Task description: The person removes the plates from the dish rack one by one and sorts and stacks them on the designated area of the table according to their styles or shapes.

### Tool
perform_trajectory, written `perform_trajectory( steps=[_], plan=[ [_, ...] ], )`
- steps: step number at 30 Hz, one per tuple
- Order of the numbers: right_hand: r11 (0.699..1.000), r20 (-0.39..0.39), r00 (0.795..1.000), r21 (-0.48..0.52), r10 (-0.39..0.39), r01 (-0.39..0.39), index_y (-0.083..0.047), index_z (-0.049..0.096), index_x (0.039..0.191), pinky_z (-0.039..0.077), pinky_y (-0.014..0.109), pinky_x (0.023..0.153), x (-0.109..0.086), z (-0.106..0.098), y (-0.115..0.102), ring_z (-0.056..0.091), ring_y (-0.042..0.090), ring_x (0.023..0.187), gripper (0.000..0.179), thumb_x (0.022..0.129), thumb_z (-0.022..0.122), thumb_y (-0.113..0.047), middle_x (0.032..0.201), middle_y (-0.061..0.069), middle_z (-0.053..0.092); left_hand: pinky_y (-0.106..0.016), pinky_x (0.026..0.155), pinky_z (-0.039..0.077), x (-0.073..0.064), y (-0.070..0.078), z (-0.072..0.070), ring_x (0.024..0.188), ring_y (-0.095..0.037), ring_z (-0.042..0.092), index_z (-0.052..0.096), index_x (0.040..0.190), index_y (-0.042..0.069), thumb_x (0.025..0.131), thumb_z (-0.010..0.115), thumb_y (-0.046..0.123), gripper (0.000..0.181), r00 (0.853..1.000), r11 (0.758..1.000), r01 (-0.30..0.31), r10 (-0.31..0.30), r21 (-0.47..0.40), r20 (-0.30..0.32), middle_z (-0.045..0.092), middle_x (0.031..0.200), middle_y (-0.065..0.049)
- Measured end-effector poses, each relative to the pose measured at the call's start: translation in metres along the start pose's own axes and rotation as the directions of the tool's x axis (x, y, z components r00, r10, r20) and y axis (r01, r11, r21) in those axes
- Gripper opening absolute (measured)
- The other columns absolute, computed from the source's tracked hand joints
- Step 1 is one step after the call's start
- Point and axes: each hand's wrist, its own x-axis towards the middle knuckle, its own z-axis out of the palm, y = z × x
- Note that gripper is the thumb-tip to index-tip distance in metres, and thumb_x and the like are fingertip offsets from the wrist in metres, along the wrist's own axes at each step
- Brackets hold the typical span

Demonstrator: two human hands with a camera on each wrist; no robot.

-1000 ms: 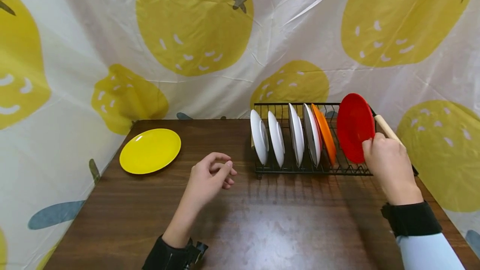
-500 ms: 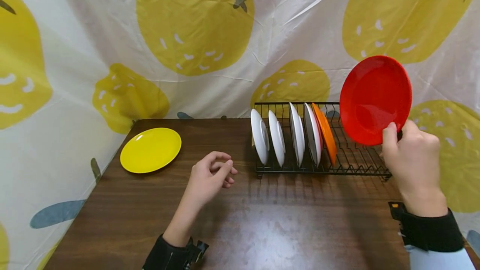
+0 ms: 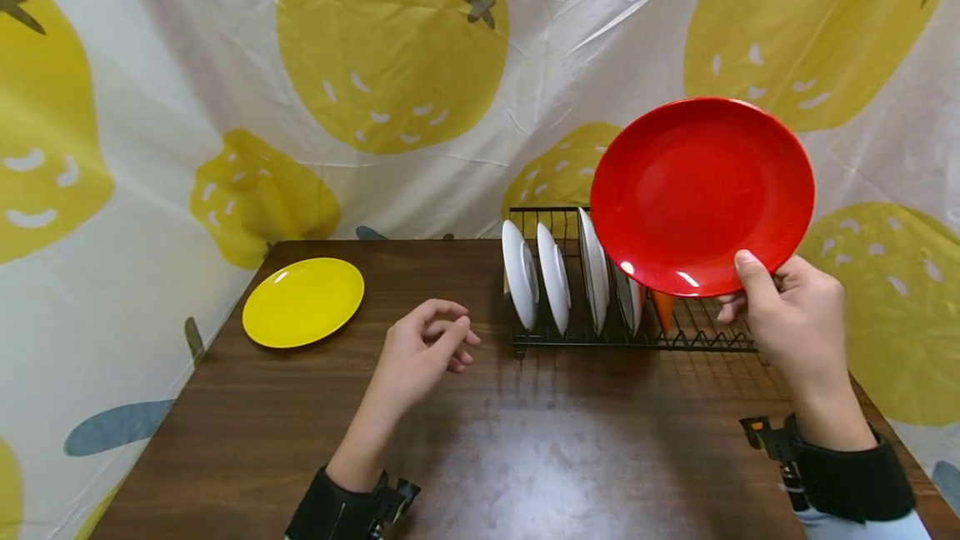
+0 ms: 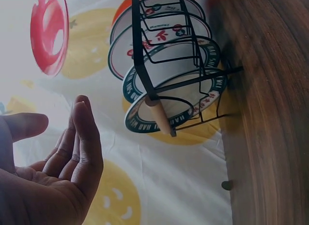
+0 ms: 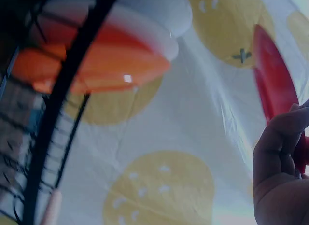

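Observation:
A red plate is held up in front of the dish rack by my right hand, thumb on its face and fingers behind the rim. Its face tilts toward the head camera and covers part of the rack. In the right wrist view the same red plate appears edge-on above the curled fingers. My left hand hovers over the table left of the rack, fingers loosely bent with nothing in them; the left wrist view shows the palm of this left hand bare.
The black wire dish rack stands at the table's back right, with several white plates and an orange plate upright in it. A yellow plate lies at the back left of the wooden table. A lemon-print cloth hangs behind.
My right hand has lifted the red plate out of the rack's right end, then brought it left and turned its face toward the head camera. The left hand has barely moved.

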Motion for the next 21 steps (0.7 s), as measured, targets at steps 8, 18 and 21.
perform_trajectory(
  steps=[8, 18, 21],
  plan=[
    [0.991, 0.124, 0.992, 0.131, 0.024, -0.040, -0.005, 0.068, 0.094, 0.056, 0.017, 0.055, -0.009, 0.016, 0.008, 0.065, 0.008, 0.052, 0.022, 0.108, 0.062, -0.021, 0.064, -0.008, 0.067, -0.032, 0.071, 0.067, 0.002, 0.004, 0.003, 0.071, -0.016, 0.074, 0.068, 0.122, 0.004, 0.107, 0.065, 0.022, 0.023, 1.000, 1.000, -0.029, 0.029, -0.013, 0.012, 0.081, 0.098, -0.017],
    [0.978, 0.233, 0.972, 0.205, -0.028, -0.021, 0.004, 0.065, 0.094, 0.052, 0.024, 0.053, -0.032, 0.043, 0.005, 0.062, 0.015, 0.052, 0.027, 0.109, 0.061, -0.018, 0.063, -0.003, 0.066, -0.033, 0.071, 0.068, 0.005, 0.013, 0.013, 0.070, -0.018, 0.075, 0.068, 0.122, 0.005, 0.108, 0.064, 0.024, 0.025, 0.994, 0.993, -0.088, 0.093, -0.074, 0.059, 0.080, 0.100, -0.022],
    [0.975, 0.269, 0.963, 0.220, -0.022, -0.039, 0.005, 0.064, 0.095, 0.051, 0.026, 0.051, -0.038, 0.048, 0.003, 0.062, 0.017, 0.052, 0.028, 0.109, 0.061, -0.018, 0.064, -0.001, 0.066, -0.033, 0.072, 0.068, 0.005, 0.014, 0.015, 0.070, -0.017, 0.075, 0.067, 0.125, 0.003, 0.108, 0.063, 0.025, 0.028, 0.990, 0.991, -0.106, 0.112, -0.079, 0.082, 0.078, 0.103, -0.028]
  ],
)
